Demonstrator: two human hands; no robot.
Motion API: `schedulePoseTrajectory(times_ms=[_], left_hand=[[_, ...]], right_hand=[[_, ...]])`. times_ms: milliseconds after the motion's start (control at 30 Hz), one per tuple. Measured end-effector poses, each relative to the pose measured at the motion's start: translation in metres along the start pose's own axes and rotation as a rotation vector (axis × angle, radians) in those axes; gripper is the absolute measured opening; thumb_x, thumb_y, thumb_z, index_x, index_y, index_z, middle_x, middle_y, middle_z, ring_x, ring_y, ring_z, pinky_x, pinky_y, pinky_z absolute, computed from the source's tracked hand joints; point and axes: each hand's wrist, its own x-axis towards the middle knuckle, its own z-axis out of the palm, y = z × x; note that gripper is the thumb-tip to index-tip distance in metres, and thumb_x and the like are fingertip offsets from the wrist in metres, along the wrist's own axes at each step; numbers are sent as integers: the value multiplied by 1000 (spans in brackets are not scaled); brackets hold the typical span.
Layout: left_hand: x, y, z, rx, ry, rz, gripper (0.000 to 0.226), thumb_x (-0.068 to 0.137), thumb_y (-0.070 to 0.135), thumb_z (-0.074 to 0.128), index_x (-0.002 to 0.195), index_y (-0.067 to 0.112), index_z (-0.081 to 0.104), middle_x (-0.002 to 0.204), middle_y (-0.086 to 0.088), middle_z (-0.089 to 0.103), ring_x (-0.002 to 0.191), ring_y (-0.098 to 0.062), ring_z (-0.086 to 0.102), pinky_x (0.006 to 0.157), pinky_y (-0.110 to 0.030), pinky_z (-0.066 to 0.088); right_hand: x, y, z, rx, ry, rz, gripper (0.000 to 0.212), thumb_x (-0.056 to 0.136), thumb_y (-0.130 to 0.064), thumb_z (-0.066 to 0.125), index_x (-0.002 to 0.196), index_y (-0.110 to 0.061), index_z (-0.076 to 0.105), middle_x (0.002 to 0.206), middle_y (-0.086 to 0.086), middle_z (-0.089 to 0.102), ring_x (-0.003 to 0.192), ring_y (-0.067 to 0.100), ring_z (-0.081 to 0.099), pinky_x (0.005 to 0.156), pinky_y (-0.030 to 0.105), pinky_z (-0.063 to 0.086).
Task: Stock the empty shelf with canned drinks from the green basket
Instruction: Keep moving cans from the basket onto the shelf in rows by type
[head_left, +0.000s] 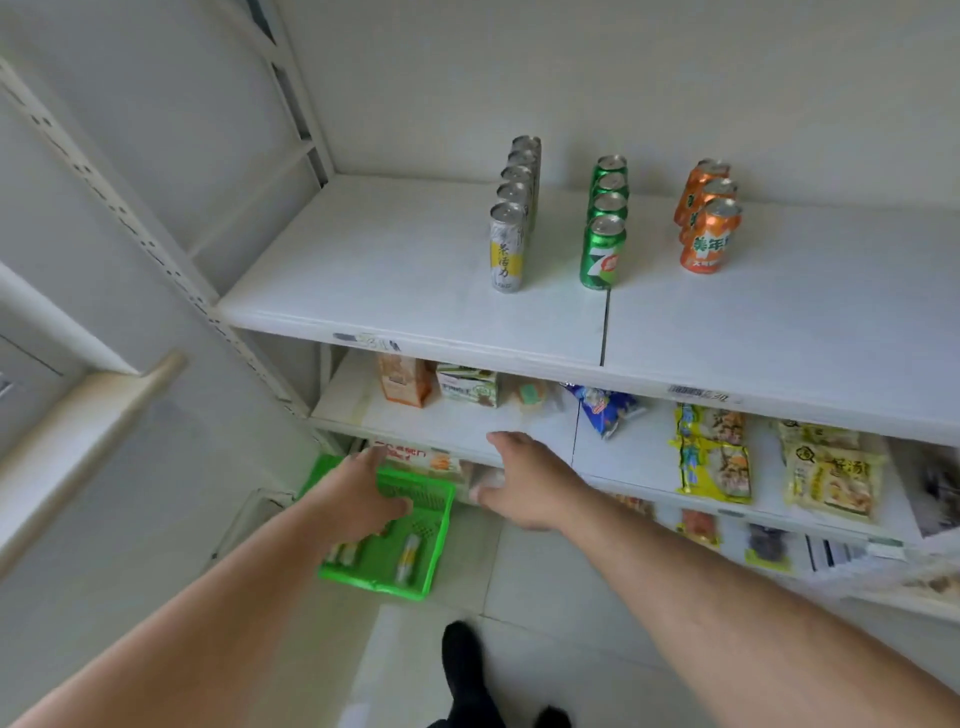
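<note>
On the white upper shelf (395, 270) stand three rows of cans: slim white-and-yellow cans (507, 244), green cans (602, 249) and orange cans (709, 234). The green basket (415, 530) sits on the floor at the foot of the shelving, with slim cans (408, 556) lying in it. My left hand (363, 493) reaches down over the basket, fingers spread and holding nothing. My right hand (524, 483) hangs to the right of the basket in front of the lower shelves, fingers loose and empty.
The lower shelves hold cartons (405, 382), a blue snack bag (602, 408) and yellow snack packs (714, 452). A pale handrail (88, 441) runs along the left. My dark shoe (462, 670) stands on the tiled floor below the basket.
</note>
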Motion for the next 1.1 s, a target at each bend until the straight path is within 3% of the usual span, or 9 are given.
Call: schedulePoseTrajectory(times_ms=[100, 167, 300, 467, 667, 767, 900, 1100], left_hand=[[-19, -23, 11, 51, -37, -73, 89, 84, 43, 72, 156, 24, 23, 149, -6, 43, 116, -23, 61, 82, -27, 47], [-22, -41, 16, 88, -40, -97, 92, 83, 44, 71, 157, 23, 21, 152, -7, 40, 127, -25, 53, 94, -31, 46], [-17, -69, 21, 106, -73, -97, 96, 81, 48, 72, 157, 21, 20, 154, -6, 37, 137, -27, 43, 108, -36, 41], [5, -126, 22, 89, -134, -125, 94, 80, 52, 71, 156, 22, 24, 151, -4, 41, 133, -25, 47, 105, -36, 44], [63, -223, 2, 60, -231, -103, 78, 71, 54, 69, 140, 25, 46, 120, 2, 60, 106, -21, 62, 89, -35, 55], [96, -266, -4, 46, -269, -99, 73, 78, 51, 68, 141, 23, 44, 125, -1, 58, 112, -23, 60, 89, -33, 52], [138, -312, 7, 23, -334, -105, 83, 82, 51, 66, 152, 22, 31, 140, -6, 51, 126, -26, 52, 97, -33, 48], [188, -333, 31, -65, -394, -113, 88, 81, 53, 67, 154, 23, 27, 151, -3, 42, 137, -25, 42, 107, -32, 40]], right_hand=[[5, -11, 28, -24, -64, -16, 83, 88, -52, 72, 155, -17, 36, 155, 10, 44, 139, 29, 47, 112, 39, 43], [11, -24, 42, -64, -86, -46, 80, 87, -53, 72, 151, -17, 40, 150, 10, 49, 134, 30, 51, 108, 38, 45], [29, -48, 67, -130, -122, -82, 90, 88, -57, 70, 159, -16, 31, 162, 9, 38, 146, 32, 39, 118, 43, 39], [60, -73, 103, -174, -203, -35, 90, 90, -56, 68, 160, -15, 29, 164, 10, 35, 148, 31, 37, 119, 45, 39], [121, -131, 153, -195, -263, 74, 88, 91, -54, 68, 161, -16, 29, 164, 10, 37, 147, 30, 40, 118, 44, 39], [157, -161, 185, -174, -297, 118, 83, 92, -52, 67, 158, -15, 33, 160, 10, 40, 146, 30, 41, 118, 40, 39], [192, -183, 227, -137, -332, 201, 80, 92, -50, 69, 155, -16, 36, 154, 11, 46, 140, 31, 47, 114, 37, 43], [231, -168, 260, -104, -379, 282, 74, 92, -49, 68, 153, -18, 39, 150, 9, 49, 137, 30, 49, 111, 37, 45]])
